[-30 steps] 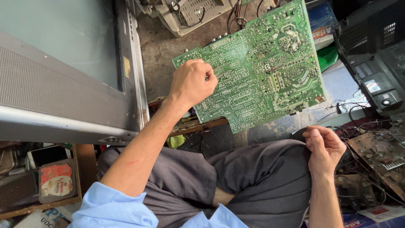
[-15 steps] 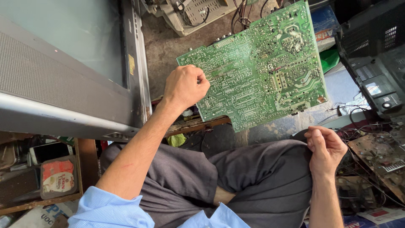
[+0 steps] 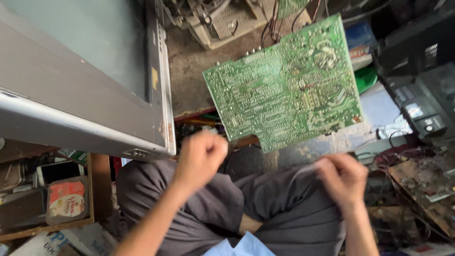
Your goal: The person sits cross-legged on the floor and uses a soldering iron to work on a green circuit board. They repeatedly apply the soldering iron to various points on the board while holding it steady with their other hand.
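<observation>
My left hand (image 3: 201, 159) is curled into a loose fist, holding nothing; my right hand (image 3: 342, 178) is blurred, grip unclear. Just beyond both lies the green circuit board (image 3: 284, 83), solder side up. It looks light, stiff, fragile: I'd take its bare edges.

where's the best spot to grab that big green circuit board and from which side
Probably the near lower-left edge of the green circuit board, coming from the person's side. That edge is bare and closest to the left hand, and the board lies solder side up, so pinching the rim avoids the sharp joints. The far edge is crowded by wires. Both hands are blurred; the right hand is nearer the knee.
</observation>
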